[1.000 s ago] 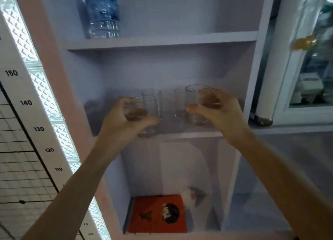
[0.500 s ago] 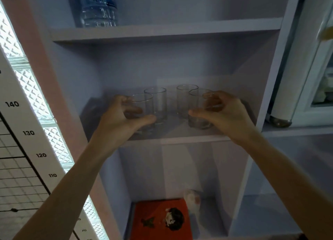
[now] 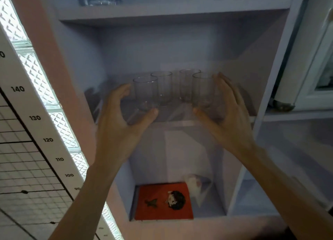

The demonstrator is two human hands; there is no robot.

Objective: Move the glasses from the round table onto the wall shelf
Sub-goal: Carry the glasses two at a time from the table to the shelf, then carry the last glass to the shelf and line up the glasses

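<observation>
Middle shelf (image 3: 180, 119), frame centre: four glasses standing. Left hand (image 3: 122, 124) and right hand (image 3: 228, 117) now spread, front glasses (image 3: 146, 93) just released; placement apparently complete.

Dim, soft-focus frame; daylight glares through glass blocks (image 3: 36, 72) at left, shelf (image 3: 180, 117) recess shadowed, edges bowed.

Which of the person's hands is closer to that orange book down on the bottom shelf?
Left, though only slightly. The left hand is above the orange book, a little to its left. The right hand is equally high but further off to the right. Neither touches it.
</observation>
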